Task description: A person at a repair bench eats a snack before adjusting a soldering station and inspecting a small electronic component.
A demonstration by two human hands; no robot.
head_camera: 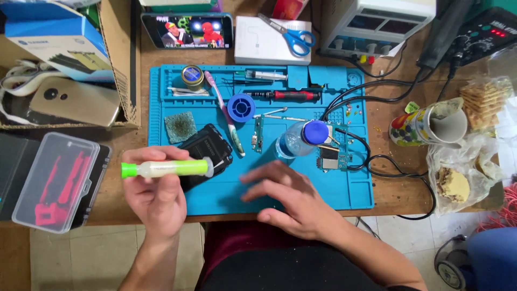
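A wooden desk [401, 188] carries a blue work mat [344, 188]. On the mat lie a black phone [210, 148], a clear bottle with a blue cap [301, 137] and a small circuit board [258, 134]. The left hand [156, 196] has its fingers closed around a green-tipped syringe [167, 168], held level above the mat's left edge, just over the phone. The right hand [291, 199] rests flat on the mat, fingers spread, holding nothing

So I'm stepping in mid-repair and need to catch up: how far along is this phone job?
Done: the black phone lies opened on the blue mat, its circuit boards taken out beside a bottle. In hand: the left hand holds a green-capped syringe; the right hand rests flat on the mat. Left: the boards are still outside the phone.
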